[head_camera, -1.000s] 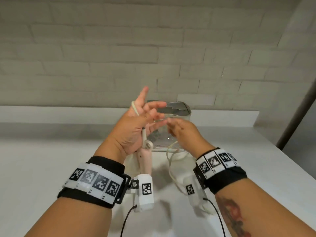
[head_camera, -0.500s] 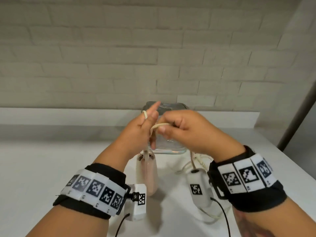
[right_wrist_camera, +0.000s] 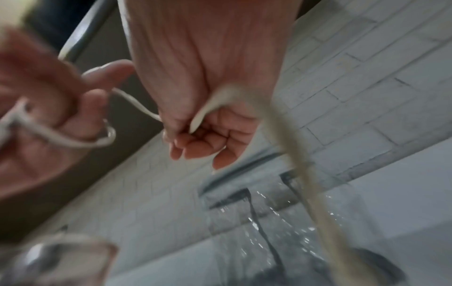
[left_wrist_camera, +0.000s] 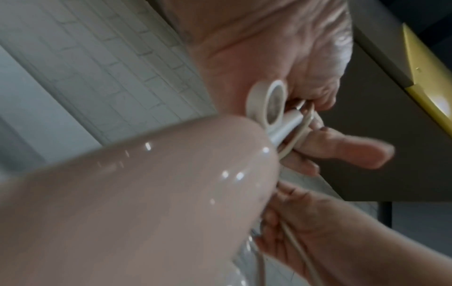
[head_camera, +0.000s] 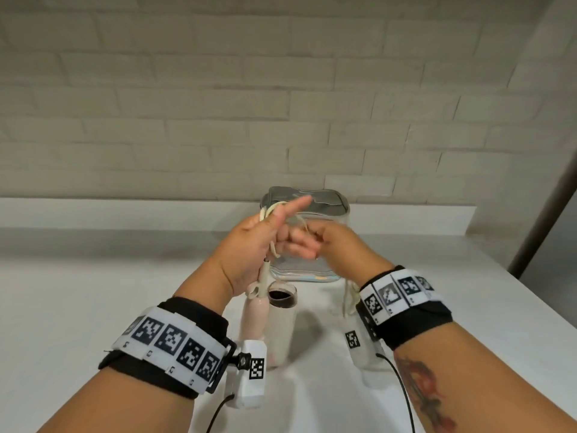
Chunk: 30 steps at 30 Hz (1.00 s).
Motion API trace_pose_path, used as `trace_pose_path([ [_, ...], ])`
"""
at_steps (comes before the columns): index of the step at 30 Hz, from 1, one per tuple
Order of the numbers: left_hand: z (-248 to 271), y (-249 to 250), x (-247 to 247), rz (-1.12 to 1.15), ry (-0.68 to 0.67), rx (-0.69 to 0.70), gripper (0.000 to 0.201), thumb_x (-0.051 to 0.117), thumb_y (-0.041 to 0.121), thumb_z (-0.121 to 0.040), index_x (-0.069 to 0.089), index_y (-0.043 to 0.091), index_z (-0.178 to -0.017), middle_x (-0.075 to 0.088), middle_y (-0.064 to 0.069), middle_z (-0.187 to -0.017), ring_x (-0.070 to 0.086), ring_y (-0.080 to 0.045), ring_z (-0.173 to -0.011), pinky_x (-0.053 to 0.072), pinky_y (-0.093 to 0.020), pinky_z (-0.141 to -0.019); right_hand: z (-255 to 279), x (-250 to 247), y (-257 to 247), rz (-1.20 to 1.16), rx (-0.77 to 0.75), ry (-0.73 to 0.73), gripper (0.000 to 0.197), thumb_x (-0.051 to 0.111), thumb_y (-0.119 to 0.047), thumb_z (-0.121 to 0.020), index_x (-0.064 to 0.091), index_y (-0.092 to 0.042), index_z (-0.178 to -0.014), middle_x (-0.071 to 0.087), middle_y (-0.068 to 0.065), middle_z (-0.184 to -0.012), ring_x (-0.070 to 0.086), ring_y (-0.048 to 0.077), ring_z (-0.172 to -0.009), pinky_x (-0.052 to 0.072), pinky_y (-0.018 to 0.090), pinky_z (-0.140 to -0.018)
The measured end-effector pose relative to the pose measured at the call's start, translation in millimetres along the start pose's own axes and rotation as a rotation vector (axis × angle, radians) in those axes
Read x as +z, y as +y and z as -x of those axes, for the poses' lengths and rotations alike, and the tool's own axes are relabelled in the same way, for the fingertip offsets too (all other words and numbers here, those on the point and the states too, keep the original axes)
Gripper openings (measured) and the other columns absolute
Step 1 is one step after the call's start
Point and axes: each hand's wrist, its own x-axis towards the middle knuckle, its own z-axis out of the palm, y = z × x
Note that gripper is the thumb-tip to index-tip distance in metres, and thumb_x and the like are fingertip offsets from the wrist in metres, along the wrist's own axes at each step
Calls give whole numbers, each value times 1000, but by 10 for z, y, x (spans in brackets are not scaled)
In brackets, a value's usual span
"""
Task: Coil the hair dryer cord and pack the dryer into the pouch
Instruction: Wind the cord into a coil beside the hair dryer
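Note:
The pink hair dryer (head_camera: 259, 320) hangs handle-up just above the table, its barrel (head_camera: 282, 326) beside it; it fills the left wrist view (left_wrist_camera: 146, 193). My left hand (head_camera: 274, 232) is raised in front of the pouch with its index finger stretched out. Loops of the beige cord (head_camera: 301, 221) are wound round it, and its other fingers (left_wrist_camera: 342, 152) curl on the cord. My right hand (head_camera: 327, 242) pinches the cord (right_wrist_camera: 137, 104) just right of the left hand. Slack cord (head_camera: 349, 298) drops under my right wrist. The clear pouch (head_camera: 307, 201) with a grey top stands behind both hands.
The white table (head_camera: 93, 292) runs back to a low ledge (head_camera: 125, 214) under a pale brick wall. Its right edge (head_camera: 530, 310) slants away near a dark post (head_camera: 543, 214). Camera cables hang from both wrists.
My right hand, raised over the left fingers half a second ago, has dropped lower and to the right with the cord. The left index finger has straightened, and the dryer's barrel opening has turned into view.

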Motion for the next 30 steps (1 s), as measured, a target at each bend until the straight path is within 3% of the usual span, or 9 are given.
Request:
trace_pose_path([
  [4, -90, -96, -21, 194, 137, 36, 46, 25, 38, -102, 30, 31, -148, 67, -3, -127, 63, -20, -118, 40, -33, -104, 131, 229, 72, 453, -11, -115, 28, 43, -17, -98, 59, -19, -120, 65, 5, -100, 59, 22, -85, 46, 31, -76],
  [8, -162, -162, -33, 244, 243, 17, 59, 27, 36, -103, -1, 26, -154, 54, 1, -142, 61, -17, -121, 29, -39, -116, 289, 328, -22, 641, -247, -53, 18, 45, -18, -93, 60, -17, -103, 66, 9, -91, 61, 31, -81, 49, 39, -68],
  [11, -181, -172, -40, -40, 239, -35, 61, 26, 36, -104, -8, 28, -153, 58, 9, -137, 65, -7, -112, 38, -23, -101, 327, 207, -258, 689, -364, 63, 17, 48, -15, -85, 64, -16, -84, 64, 4, -82, 60, 28, -71, 44, 33, -57],
  [14, -189, -120, -35, -268, 216, -86, 58, 30, 37, -103, 3, 30, -154, 54, 17, -137, 53, 6, -116, 33, -7, -89, 342, 24, -409, 604, -447, 201, 25, 43, -16, -79, 67, -17, -81, 65, 0, -81, 60, 23, -72, 43, 31, -56],
  [17, -175, -45, -38, -406, 210, -88, 52, 35, 41, -101, 23, 32, -150, 52, 15, -136, 52, 6, -119, 31, -5, -97, 337, -130, -494, 342, -444, 348, 23, 48, -14, -81, 68, -21, -89, 58, -8, -78, 56, 12, -71, 44, 29, -62],
  [20, -75, 64, -22, -480, 112, -137, 45, 28, 51, -99, 54, 25, -124, 77, 5, -82, 69, -5, -72, 43, -16, -82, 277, -302, -534, 2, -291, 274, 20, 59, -9, -85, 64, -26, -93, 49, -13, -66, 46, 2, -58, 39, 22, -59],
  [23, 12, 156, -43, -467, -77, -171, 53, 34, 66, -89, 71, 28, -87, 63, 1, -49, 49, -18, -44, 46, -22, -61, 250, -484, -479, -202, -169, -38, 3, 70, -16, -84, 67, -17, -84, 50, -6, -63, 41, 14, -57, 37, 28, -54],
  [26, 34, 121, -90, -374, -158, -214, 55, 62, 61, -69, 74, 15, -97, 49, 4, -45, 37, -20, -48, 32, -24, -46, 194, -598, -341, -133, -91, -150, 9, 72, -18, -82, 68, -11, -80, 50, -3, -61, 39, 14, -54, 35, 29, -52],
  [30, 34, 60, -151, -253, -174, -184, 37, 50, 42, -89, 76, 16, -89, 45, 3, -39, 32, -14, -37, 37, -43, -66, 58, -470, -202, 216, -94, 19, 21, 62, -37, -89, 70, -17, -83, 64, 6, -71, 56, 23, -60, 51, 36, -65],
])
